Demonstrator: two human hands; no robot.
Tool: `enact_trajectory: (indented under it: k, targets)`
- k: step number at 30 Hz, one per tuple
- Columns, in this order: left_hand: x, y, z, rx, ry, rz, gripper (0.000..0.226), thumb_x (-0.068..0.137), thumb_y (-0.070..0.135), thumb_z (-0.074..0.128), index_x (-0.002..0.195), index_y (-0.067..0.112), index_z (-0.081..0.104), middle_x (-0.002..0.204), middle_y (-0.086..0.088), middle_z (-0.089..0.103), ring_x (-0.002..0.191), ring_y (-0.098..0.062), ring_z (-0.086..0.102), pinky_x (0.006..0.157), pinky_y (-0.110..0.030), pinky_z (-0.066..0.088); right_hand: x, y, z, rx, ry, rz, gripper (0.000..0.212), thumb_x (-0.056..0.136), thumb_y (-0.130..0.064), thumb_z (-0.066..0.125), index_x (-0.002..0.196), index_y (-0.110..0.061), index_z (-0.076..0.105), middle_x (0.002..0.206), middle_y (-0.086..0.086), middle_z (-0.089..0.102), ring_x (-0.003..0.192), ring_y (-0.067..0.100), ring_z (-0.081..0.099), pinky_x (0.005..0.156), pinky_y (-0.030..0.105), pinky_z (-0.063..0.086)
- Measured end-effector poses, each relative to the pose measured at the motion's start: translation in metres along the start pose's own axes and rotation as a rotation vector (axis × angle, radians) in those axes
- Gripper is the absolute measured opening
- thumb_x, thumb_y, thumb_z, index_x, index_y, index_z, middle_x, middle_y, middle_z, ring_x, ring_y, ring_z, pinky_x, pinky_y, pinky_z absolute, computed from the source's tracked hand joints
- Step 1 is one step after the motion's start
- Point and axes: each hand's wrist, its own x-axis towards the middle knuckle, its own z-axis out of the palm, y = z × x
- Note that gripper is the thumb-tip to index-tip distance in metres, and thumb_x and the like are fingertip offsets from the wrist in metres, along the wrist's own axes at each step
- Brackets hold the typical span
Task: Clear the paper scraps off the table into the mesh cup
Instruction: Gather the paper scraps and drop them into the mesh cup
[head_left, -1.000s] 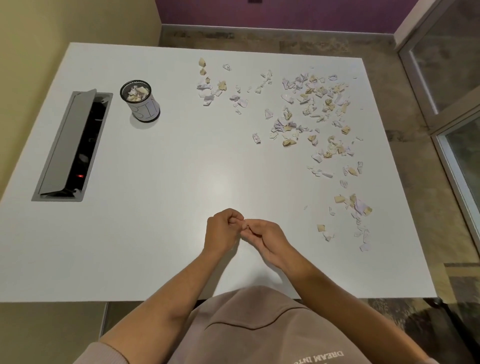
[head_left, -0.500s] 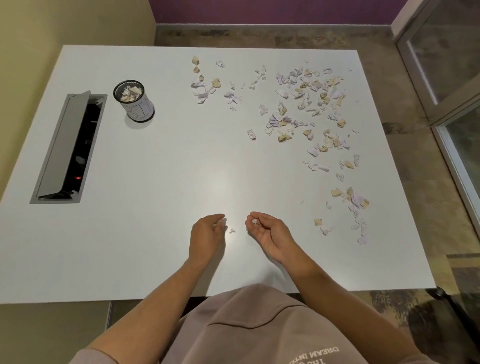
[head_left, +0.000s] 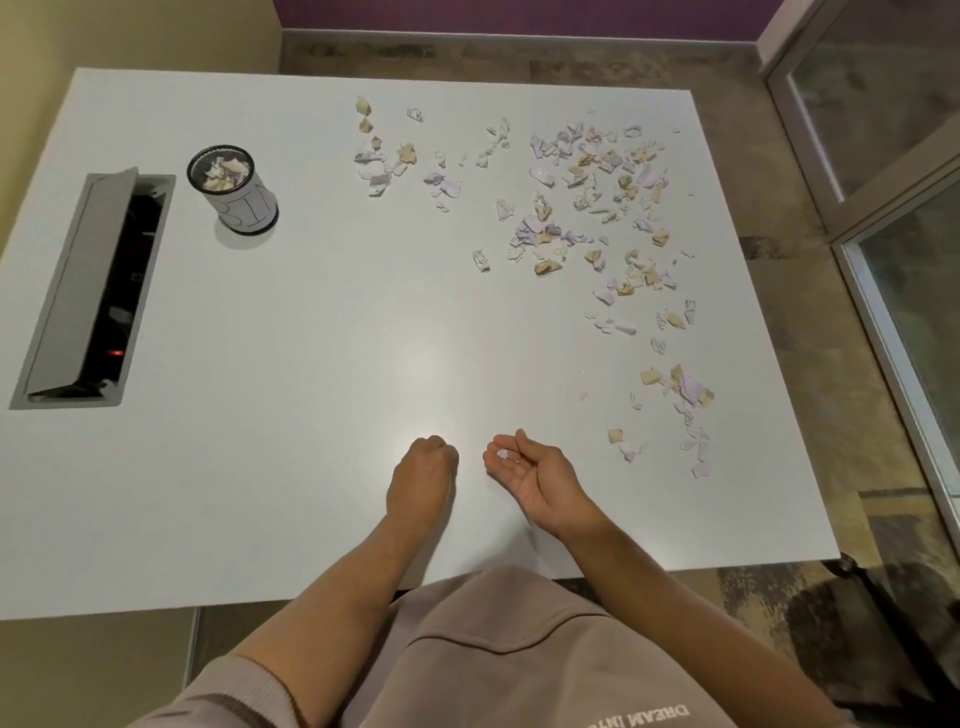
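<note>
Paper scraps (head_left: 597, 208), white, lilac and tan, lie scattered over the right half and far middle of the white table (head_left: 311, 364). The black mesh cup (head_left: 234, 189), labelled BIN, stands far left with several scraps inside. My left hand (head_left: 423, 478) is near the front edge, its fingers curled down onto the table over the spot where a tiny scrap lay; that scrap is hidden. Beside it my right hand (head_left: 535, 475) is turned palm up and cupped, with small white scraps (head_left: 503, 454) held on its curled fingers.
An open grey cable hatch (head_left: 88, 291) is sunk into the table's left side, close to the cup. A loose group of scraps (head_left: 675, 389) lies just right of my right hand. A glass door (head_left: 883, 156) stands to the right of the table.
My hands were pressed together, then drew apart. A tiny scrap lay between them; my left hand has curled over it. My right hand stays palm up with its scraps.
</note>
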Motion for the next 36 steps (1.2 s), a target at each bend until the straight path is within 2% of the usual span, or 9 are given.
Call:
enact_trajectory:
  k: [9, 12, 15, 18, 20, 24, 28, 33, 36]
  targets:
    - [0.002, 0.005, 0.004, 0.069, -0.045, -0.01, 0.022, 0.089, -0.003, 0.046, 0.099, 0.009, 0.062, 0.096, -0.006, 0.063, 0.087, -0.022, 0.056, 0.073, -0.034, 0.05, -0.002, -0.001, -0.008, -0.014, 0.016, -0.004, 0.062, 0.059, -0.015, 0.082, 0.113, 0.008, 0.063, 0.115, 0.022, 0.065, 0.102, 0.034, 0.068, 0.076, 0.036, 0.059]
    - [0.007, 0.001, -0.002, -0.314, -0.037, -0.204, 0.024, 0.078, -0.008, 0.047, 0.086, 0.005, 0.066, 0.086, -0.008, 0.069, 0.082, -0.027, 0.063, 0.072, -0.035, 0.05, -0.004, 0.0, -0.008, -0.023, 0.021, -0.009, 0.071, 0.052, -0.017, 0.083, 0.115, 0.009, 0.061, 0.119, 0.023, 0.062, 0.103, 0.034, 0.068, 0.076, 0.036, 0.059]
    - [0.011, -0.006, -0.011, -0.708, -0.017, -0.399, 0.024, 0.08, -0.005, 0.05, 0.078, 0.007, 0.072, 0.077, -0.005, 0.072, 0.073, -0.021, 0.066, 0.067, -0.019, 0.052, -0.004, 0.003, -0.007, -0.031, 0.023, -0.003, 0.065, 0.052, -0.018, 0.081, 0.108, 0.01, 0.064, 0.119, 0.023, 0.061, 0.101, 0.034, 0.069, 0.076, 0.036, 0.059]
    - [0.007, -0.01, -0.021, -1.134, -0.057, -0.465, 0.009, 0.086, -0.004, 0.06, 0.088, -0.002, 0.069, 0.071, -0.016, 0.068, 0.064, -0.025, 0.061, 0.079, -0.041, 0.061, -0.001, 0.006, -0.005, -0.052, 0.039, 0.014, 0.052, 0.063, -0.015, 0.08, 0.106, 0.011, 0.065, 0.12, 0.025, 0.061, 0.099, 0.035, 0.069, 0.075, 0.037, 0.059]
    - [0.005, -0.009, -0.029, -1.254, -0.056, -0.438, 0.007, 0.089, -0.002, 0.062, 0.094, -0.004, 0.067, 0.075, -0.02, 0.067, 0.064, -0.027, 0.06, 0.079, -0.051, 0.059, 0.001, 0.009, -0.002, -0.067, 0.051, 0.023, 0.033, 0.081, -0.013, 0.071, 0.104, 0.011, 0.066, 0.123, 0.026, 0.059, 0.097, 0.034, 0.07, 0.076, 0.037, 0.06]
    - [0.001, -0.001, -0.044, -1.257, -0.042, -0.326, 0.008, 0.089, 0.001, 0.064, 0.093, 0.004, 0.07, 0.075, -0.015, 0.07, 0.067, -0.026, 0.067, 0.071, -0.045, 0.061, 0.004, 0.011, 0.012, -0.058, 0.009, 0.033, 0.029, 0.088, -0.013, 0.064, 0.104, 0.012, 0.064, 0.123, 0.025, 0.057, 0.1, 0.035, 0.069, 0.085, 0.038, 0.058]
    - [0.002, 0.003, -0.058, -1.107, 0.011, -0.18, 0.009, 0.086, 0.006, 0.07, 0.089, 0.013, 0.075, 0.079, -0.003, 0.075, 0.071, -0.01, 0.069, 0.067, -0.018, 0.054, 0.006, 0.009, 0.038, -0.052, -0.071, 0.029, 0.04, 0.099, -0.022, 0.051, 0.115, 0.013, 0.059, 0.123, 0.03, 0.059, 0.111, 0.037, 0.064, 0.098, 0.043, 0.051]
    - [0.006, -0.002, -0.075, -0.904, 0.051, -0.027, 0.018, 0.089, 0.01, 0.067, 0.092, 0.023, 0.078, 0.083, 0.012, 0.075, 0.072, 0.005, 0.065, 0.063, -0.003, 0.04, 0.002, 0.007, 0.07, 0.007, -0.174, 0.018, 0.042, 0.101, -0.019, 0.043, 0.097, 0.013, 0.07, 0.113, 0.03, 0.065, 0.105, 0.033, 0.067, 0.082, 0.036, 0.057]
    - [0.01, -0.012, -0.085, -0.809, 0.142, 0.029, 0.024, 0.087, 0.011, 0.067, 0.092, 0.032, 0.077, 0.086, 0.019, 0.071, 0.088, 0.007, 0.059, 0.066, -0.003, 0.038, 0.003, 0.005, 0.086, 0.039, -0.205, 0.017, 0.041, 0.102, -0.016, 0.042, 0.094, 0.013, 0.071, 0.11, 0.028, 0.066, 0.091, 0.028, 0.07, 0.081, 0.035, 0.057]
